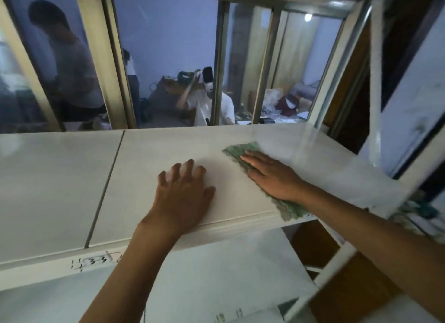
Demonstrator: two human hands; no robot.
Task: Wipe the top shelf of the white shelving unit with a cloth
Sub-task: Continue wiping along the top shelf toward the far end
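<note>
The white top shelf [60, 178] runs across the view, split by a dark seam left of centre. A green cloth [237, 152] lies flat on its right part, reaching from mid-depth to the front edge. My right hand [274, 176] presses flat on the cloth, fingers together and pointing toward the back left. My left hand [183, 192] rests palm down on the bare shelf just left of the cloth, fingers spread, holding nothing. Part of the cloth is hidden under my right hand.
A window with upright bars [220, 65] stands right behind the shelf; its glass reflects a room and people. A white frame post [375, 82] rises at the right end. A lower white shelf [216, 274] lies beneath, with scribbled marks [94, 261] on the front edge.
</note>
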